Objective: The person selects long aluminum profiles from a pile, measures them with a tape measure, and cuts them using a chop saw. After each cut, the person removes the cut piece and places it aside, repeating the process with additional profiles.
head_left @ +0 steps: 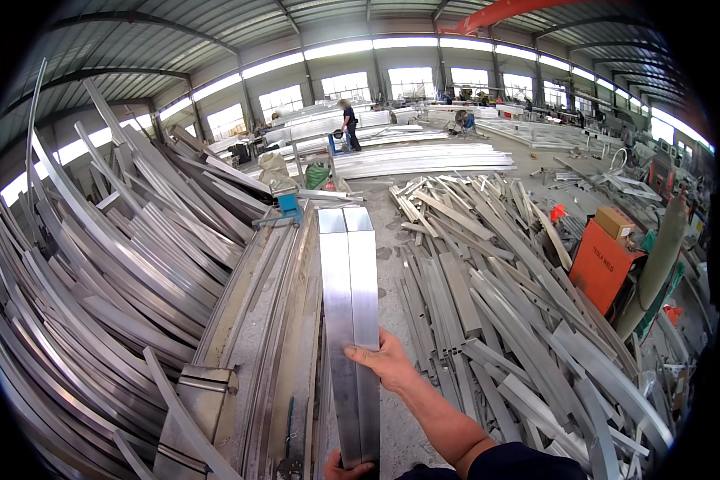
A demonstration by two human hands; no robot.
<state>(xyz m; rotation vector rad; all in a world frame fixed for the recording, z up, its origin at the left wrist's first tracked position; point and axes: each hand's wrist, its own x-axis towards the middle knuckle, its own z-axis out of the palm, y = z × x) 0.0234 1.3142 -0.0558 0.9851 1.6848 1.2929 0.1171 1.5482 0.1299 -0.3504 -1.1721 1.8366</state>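
Two silver rectangular metal tubes [350, 288] stand nearly upright, side by side, in front of me. Their hollow ends face up. My right hand [380, 360] grips them from the right side at mid-length, thumb across the front face; the fingers behind are hidden. Low at the bottom edge, my left hand [344, 469] is closed around the lower part of the same tubes, only partly in view. To the left of the tubes runs a long, worn metal bench [252, 280] with rails and a blue fitting [290, 206] at its far end.
Long metal profiles [136, 264] lean in a dense stack on the left. A heap of loose offcuts [488, 296] covers the floor at right, beside an orange machine [604, 266] with a cardboard box [614, 222] on top. A person [350, 126] stands farther back near stacked bars [424, 160].
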